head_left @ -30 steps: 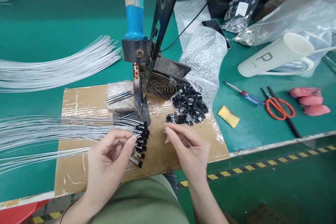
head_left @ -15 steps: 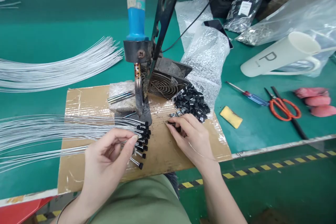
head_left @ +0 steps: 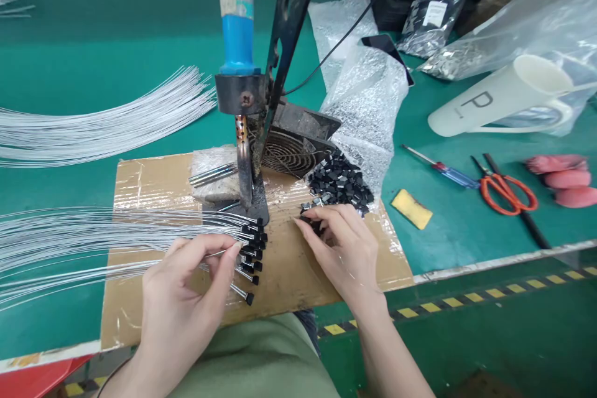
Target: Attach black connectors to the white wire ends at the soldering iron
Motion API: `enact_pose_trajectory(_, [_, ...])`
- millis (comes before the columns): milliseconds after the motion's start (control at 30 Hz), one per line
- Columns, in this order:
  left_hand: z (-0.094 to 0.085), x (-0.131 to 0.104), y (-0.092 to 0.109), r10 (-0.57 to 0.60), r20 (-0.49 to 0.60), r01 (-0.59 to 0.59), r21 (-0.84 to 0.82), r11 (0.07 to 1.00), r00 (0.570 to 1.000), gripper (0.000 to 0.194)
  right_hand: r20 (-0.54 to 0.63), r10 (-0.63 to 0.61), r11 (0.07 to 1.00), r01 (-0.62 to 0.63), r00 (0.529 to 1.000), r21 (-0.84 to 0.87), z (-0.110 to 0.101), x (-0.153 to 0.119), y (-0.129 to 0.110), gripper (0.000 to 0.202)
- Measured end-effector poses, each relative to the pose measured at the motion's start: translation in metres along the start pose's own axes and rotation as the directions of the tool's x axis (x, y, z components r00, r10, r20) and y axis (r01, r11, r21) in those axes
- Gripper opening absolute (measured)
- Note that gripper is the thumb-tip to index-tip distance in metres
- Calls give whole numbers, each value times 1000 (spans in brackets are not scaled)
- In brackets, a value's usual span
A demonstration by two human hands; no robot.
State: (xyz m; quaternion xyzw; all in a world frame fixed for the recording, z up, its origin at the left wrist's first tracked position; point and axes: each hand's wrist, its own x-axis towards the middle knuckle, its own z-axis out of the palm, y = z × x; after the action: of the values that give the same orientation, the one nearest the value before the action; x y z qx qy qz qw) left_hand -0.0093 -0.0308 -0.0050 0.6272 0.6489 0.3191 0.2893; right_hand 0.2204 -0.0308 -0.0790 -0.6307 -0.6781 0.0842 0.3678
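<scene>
My left hand [head_left: 189,301] is closed in a pinch on a thin wire, above the front of a bundle of white wires [head_left: 153,227] tipped with black connectors [head_left: 254,242]. My right hand [head_left: 345,249] has thumb and fingers drawn together at the near edge of a pile of small black connectors [head_left: 342,180]; a thin strand runs across it, and what the fingertips hold is too small to make out. Between and beyond the hands, a blue-handled soldering iron [head_left: 237,25] points tip down in its stand. Brown cardboard [head_left: 289,261] lies under the work.
Behind the iron is a dark fan [head_left: 289,149]. A second wire bundle [head_left: 116,124] lies at the left. To the right are a yellow sponge [head_left: 411,209], a screwdriver [head_left: 452,174], orange-handled scissors [head_left: 501,193], a white mug [head_left: 494,99] and bubble wrap [head_left: 364,99].
My left hand has shifted slightly left and down, and the wire in its pinch shows more clearly. My right hand stays beside the connector pile, nearly unmoved.
</scene>
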Motion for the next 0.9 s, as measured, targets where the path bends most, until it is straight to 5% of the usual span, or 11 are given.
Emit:
enact_pose_trajectory(200, [0,2,-10,-89,99,102,-140,985,991,10,-70,304,926,-278,950,255,-1,-3,-14,7])
enact_pose_trajectory(500, [-2,9,-5,-132,137,163,-253,954,982,10,13,447,781,-397,894,483,-1,-5,-33,6])
enact_pose_trajectory(700, [-4,12,-2,-137,144,176,-302,937,980,6,216,557,473,-520,802,711,-1,-2,-48,7])
enact_pose_trajectory(900, [-7,14,-6,-112,227,184,-324,928,967,7,447,528,210,-621,722,755,5,1,-64,16])
